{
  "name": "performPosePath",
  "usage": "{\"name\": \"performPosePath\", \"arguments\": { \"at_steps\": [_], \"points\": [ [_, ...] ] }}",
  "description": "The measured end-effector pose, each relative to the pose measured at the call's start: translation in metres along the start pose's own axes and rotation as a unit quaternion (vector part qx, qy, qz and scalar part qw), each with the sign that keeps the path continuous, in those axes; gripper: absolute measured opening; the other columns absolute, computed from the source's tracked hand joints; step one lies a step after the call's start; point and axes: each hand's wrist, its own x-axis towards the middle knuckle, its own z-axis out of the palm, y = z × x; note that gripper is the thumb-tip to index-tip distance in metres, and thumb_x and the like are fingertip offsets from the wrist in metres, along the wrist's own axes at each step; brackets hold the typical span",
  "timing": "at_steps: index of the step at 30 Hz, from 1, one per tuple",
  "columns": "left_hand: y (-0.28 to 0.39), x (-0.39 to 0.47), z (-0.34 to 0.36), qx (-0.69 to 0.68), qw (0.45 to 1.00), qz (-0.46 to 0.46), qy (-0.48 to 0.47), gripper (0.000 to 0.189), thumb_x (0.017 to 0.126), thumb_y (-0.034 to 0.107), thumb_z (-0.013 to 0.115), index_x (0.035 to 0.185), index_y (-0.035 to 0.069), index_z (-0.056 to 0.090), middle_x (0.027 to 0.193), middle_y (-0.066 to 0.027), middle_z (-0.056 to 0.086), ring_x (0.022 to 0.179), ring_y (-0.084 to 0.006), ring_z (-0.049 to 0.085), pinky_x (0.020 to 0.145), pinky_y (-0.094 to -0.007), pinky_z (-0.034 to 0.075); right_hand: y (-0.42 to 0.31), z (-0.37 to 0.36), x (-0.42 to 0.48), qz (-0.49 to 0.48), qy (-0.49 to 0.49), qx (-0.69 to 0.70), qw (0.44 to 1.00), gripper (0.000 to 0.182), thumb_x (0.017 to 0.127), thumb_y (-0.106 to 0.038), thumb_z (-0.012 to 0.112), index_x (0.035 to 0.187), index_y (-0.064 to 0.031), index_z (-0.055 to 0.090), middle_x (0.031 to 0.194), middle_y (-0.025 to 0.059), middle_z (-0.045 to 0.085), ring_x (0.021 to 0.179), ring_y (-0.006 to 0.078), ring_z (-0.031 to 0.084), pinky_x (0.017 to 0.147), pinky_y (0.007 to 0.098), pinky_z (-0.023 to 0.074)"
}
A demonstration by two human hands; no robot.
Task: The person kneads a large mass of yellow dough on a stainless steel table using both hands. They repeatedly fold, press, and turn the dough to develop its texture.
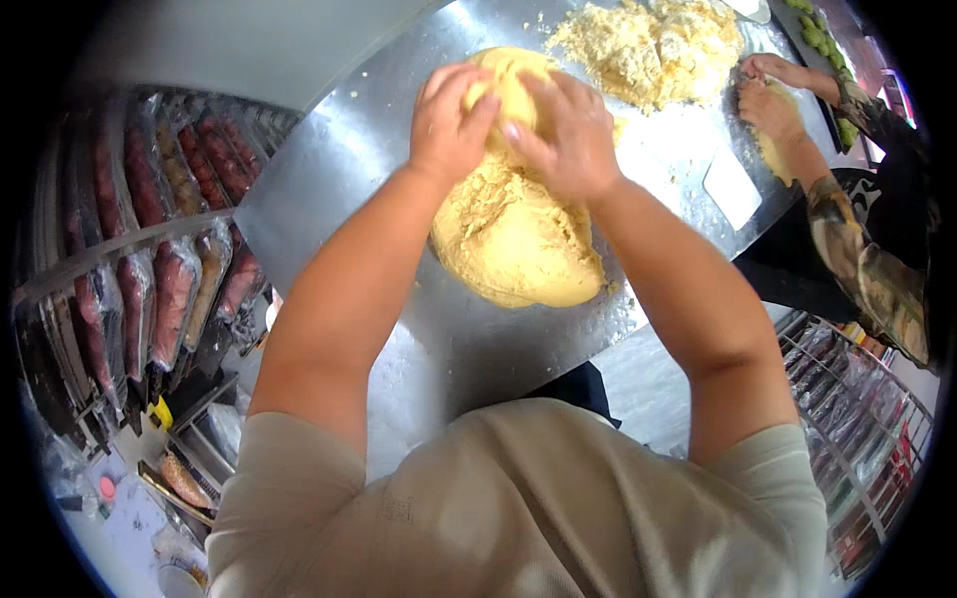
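Note:
A large mass of yellow dough lies before me on a stainless steel table. Its near part is broad and rounded, with a rough, torn surface in the middle. My left hand grips the left side of the far, narrower part, fingers curled over it. From the right, my right hand holds the same far part, its fingers slightly blurred. Both thumbs point inward over the dough. The undersides of my fingers are partly hidden.
Crumbly, floury dough is heaped at the far right. A white dough scraper lies on the table near a co-worker's hands, which press a smaller yellow piece. Racks of plastic-wrapped trays stand left; another rack stands right.

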Motion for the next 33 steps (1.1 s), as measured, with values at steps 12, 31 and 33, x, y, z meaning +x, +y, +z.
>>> {"name": "performPosePath", "arguments": {
  "at_steps": [12,31,33],
  "points": [
    [0.006,0.060,-0.020,0.124,0.945,-0.227,-0.199,0.050,0.097,0.048,0.061,0.117,0.003,0.069,0.111,-0.0170,0.073,0.098,-0.0292,0.070,0.090,-0.0368,0.054,0.028,-0.045,0.058,0.207,-0.238,0.191,0.929,0.067,0.101,-0.054,0.053,0.135,0.0029,0.060,0.135,0.0242,0.062,0.117,0.0294,0.066,0.096,0.0389,0.0514],
    [0.085,-0.272,-0.024,0.150,0.967,0.161,0.130,0.068,0.093,0.064,0.053,0.131,0.007,0.052,0.134,-0.0200,0.053,0.131,-0.0435,0.046,0.117,-0.0641,0.020,-0.088,0.000,-0.217,-0.103,0.148,0.028,0.983,0.071,0.095,-0.070,0.043,0.140,-0.0168,0.058,0.145,0.0159,0.052,0.138,0.0406,0.041,0.117,0.0618,0.0158],
    [0.071,-0.258,-0.008,0.176,0.958,0.168,0.152,0.068,0.094,0.064,0.051,0.130,0.007,0.052,0.134,-0.0189,0.053,0.133,-0.0426,0.045,0.117,-0.0638,0.020,-0.074,0.006,-0.199,-0.098,0.154,0.019,0.983,0.074,0.095,-0.070,0.042,0.140,-0.0130,0.058,0.146,0.0181,0.051,0.138,0.0421,0.041,0.116,0.0601,0.0182]
  ]
}}
